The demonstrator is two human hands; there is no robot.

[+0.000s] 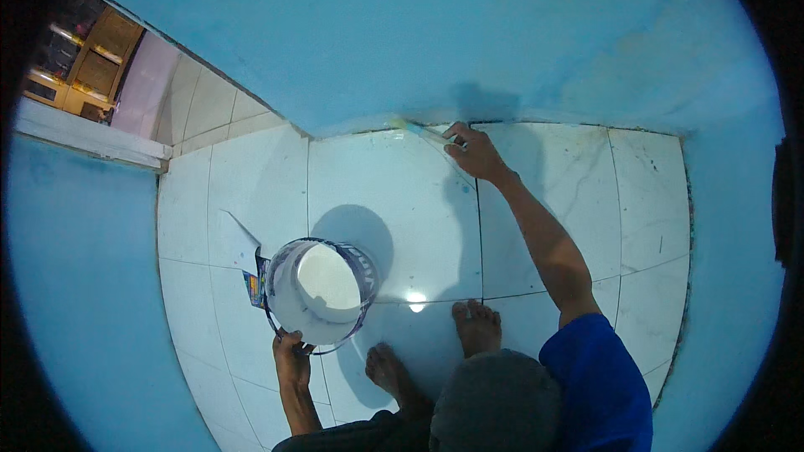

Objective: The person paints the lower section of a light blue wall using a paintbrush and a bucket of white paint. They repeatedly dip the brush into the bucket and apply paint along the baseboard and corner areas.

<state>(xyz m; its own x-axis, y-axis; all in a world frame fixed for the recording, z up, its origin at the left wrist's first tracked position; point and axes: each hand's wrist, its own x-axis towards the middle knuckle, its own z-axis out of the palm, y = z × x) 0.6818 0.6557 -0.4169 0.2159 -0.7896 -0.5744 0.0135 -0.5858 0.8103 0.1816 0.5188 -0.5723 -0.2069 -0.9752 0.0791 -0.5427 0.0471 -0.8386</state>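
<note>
With my right hand [472,152] I hold a slim paintbrush [421,130] by its handle. Its blurred bristle end lies at the foot of the blue wall [402,31], where the wall meets the floor tiles. My left hand [291,351] grips the near side of a paint bucket [281,301], by its handle or rim; which of the two I cannot tell. White paint [326,276] shows inside the bucket, which leans towards me. A torn, printed label [254,289] sticks out from the bucket's left side.
White floor tiles [389,194] with dark joints spread around my bare feet [477,326]. More blue wall rises at the left [81,263] and right [728,251]. A doorway at upper left opens onto further tiles [195,100] and a wooden cabinet [100,56].
</note>
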